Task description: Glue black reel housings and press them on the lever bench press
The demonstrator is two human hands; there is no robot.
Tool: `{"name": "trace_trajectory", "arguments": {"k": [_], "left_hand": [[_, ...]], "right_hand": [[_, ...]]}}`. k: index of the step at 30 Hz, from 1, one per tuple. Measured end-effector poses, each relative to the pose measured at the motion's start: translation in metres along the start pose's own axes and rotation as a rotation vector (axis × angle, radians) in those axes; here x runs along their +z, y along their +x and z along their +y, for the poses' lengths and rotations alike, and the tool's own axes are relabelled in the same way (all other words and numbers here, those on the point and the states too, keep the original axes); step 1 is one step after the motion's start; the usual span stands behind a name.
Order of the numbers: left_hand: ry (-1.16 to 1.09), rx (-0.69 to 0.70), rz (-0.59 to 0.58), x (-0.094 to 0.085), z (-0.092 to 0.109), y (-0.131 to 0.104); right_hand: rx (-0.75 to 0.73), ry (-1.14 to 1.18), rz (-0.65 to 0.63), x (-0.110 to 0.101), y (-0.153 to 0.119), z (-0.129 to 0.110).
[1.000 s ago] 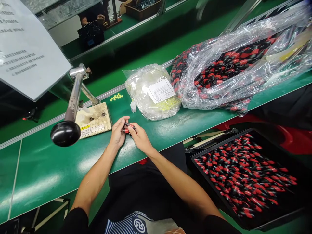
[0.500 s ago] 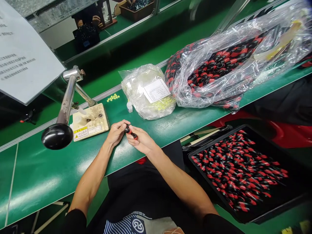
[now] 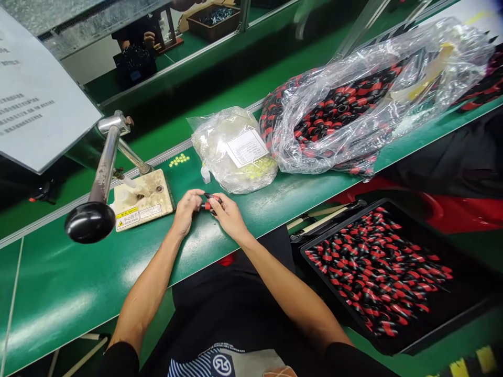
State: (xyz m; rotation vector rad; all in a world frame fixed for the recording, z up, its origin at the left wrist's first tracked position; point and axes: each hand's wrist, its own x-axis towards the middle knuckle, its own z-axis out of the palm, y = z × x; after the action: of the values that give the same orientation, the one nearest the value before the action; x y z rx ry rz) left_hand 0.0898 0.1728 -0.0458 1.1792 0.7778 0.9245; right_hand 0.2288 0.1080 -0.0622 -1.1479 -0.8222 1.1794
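Observation:
Over the green table (image 3: 236, 220) my two hands meet close together. My right hand (image 3: 230, 217) is closed around small red-and-black tubular parts (image 3: 207, 206); a dark pointed end also shows between thumb and fingers, so there seem to be two pieces. My left hand (image 3: 186, 212) is closed beside them, fingertips pinched close to the parts; what it holds, if anything, is hidden. Left of the hands stands a lever press with a black ball knob (image 3: 90, 222) and a cream base (image 3: 157, 191). Small yellow pieces (image 3: 179, 160) lie behind it.
A clear bag (image 3: 236, 149) with yellow pieces and a white label stands behind my hands. To its right sprawls a large clear bag (image 3: 291, 152) of red-and-black parts. A black tray (image 3: 463, 314) of similar parts sits lower right. A paper sheet (image 3: 39, 104) hangs upper left.
The red-and-black part has turned from slanting to nearly level between my hands, and a second dark end now shows. My right thumb has moved over the parts. The view shifted slightly.

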Motion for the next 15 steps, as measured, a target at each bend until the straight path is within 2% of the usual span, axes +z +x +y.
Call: {"name": "trace_trajectory", "arguments": {"k": [3, 5, 7, 8, 12, 15], "left_hand": [[0.194, 0.040, -0.052, -0.0014, -0.0035, -0.0012], [0.278, 0.028, -0.149, -0.0012, -0.0061, -0.0028], [0.278, 0.013, -0.188, -0.0002, -0.0083, -0.0034], [0.249, 0.004, -0.165, 0.0004, -0.0090, -0.0032], [-0.015, -0.068, 0.053, 0.0013, -0.0071, -0.0002], [-0.178, -0.109, 0.115, 0.0018, -0.0025, 0.0006]], "right_hand": [[-0.053, -0.138, 0.029, -0.0008, -0.0027, 0.0049], [-0.049, -0.082, 0.058, 0.0014, -0.0039, 0.0062], [-0.017, 0.037, 0.097, 0.0035, -0.0028, 0.0062], [0.009, 0.104, 0.115, 0.0041, -0.0015, 0.0058], [0.115, 0.309, 0.115, 0.0041, 0.0023, 0.0026], [0.113, 0.313, 0.095, 0.0065, -0.0006, 0.0004]]}}
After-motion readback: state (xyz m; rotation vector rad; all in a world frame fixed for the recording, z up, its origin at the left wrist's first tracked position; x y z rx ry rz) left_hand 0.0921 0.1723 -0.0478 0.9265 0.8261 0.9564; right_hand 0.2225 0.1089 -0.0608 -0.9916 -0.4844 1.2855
